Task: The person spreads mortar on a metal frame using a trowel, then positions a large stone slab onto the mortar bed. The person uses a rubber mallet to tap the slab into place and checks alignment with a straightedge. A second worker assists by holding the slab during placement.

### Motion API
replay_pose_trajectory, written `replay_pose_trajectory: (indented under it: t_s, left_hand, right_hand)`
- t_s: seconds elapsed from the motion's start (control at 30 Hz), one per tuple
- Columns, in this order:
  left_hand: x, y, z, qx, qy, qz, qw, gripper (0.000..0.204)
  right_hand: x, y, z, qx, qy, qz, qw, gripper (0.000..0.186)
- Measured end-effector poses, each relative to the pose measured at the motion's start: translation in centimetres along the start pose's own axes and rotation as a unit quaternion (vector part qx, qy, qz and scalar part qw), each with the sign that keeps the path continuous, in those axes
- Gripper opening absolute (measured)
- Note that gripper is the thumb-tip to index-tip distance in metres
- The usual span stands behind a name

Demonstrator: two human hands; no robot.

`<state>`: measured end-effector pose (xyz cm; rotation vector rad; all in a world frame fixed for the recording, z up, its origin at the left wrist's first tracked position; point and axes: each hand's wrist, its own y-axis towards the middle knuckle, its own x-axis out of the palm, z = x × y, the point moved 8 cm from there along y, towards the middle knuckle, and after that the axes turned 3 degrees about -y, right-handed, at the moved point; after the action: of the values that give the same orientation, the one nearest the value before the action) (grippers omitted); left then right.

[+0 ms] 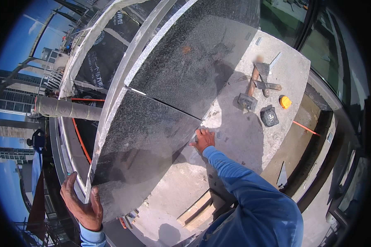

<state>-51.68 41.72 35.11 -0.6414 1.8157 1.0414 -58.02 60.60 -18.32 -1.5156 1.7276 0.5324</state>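
a dark stone slab (148,131) sits left of centre in the frame, with a narrow gap between it and a second slab (189,53) above. the step in hand looks like lining the two up; the next move probably calls for small, even pressure. at lower left, the left hand (84,204) has its fingers spread loosely about the slab's corner. at centre, the right hand (205,140) has bent fingers at its edge; i cannot tell whether they grip.

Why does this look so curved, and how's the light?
Head view: the fisheye lens bows straight edges near the rim; head view: strong sunlight, a broad shadow across the pale surface beside the right hand, the nearer dark slab partly hazy.
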Motion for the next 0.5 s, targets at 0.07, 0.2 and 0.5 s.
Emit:
replay_pose_trajectory:
  t_s: [0.07,0.2,0.5]
  left_hand:
    - [-3.6,-9.8,-4.7,-0.086,0.049,0.089,0.991,0.044]
    - [-1.6,-38.7,-20.4,-0.398,0.010,0.335,0.854,0.048]
    - [26.2,-63.4,-29.3,-0.705,-0.419,0.393,0.415,0.055]
  right_hand:
    - [0.4,-0.2,0.1,-0.021,-0.025,0.018,0.999,0.061]
    - [0.2,-0.5,0.0,-0.012,-0.014,0.076,0.997,0.059]
    - [-0.9,0.7,1.4,-0.012,0.198,0.301,0.933,0.052]
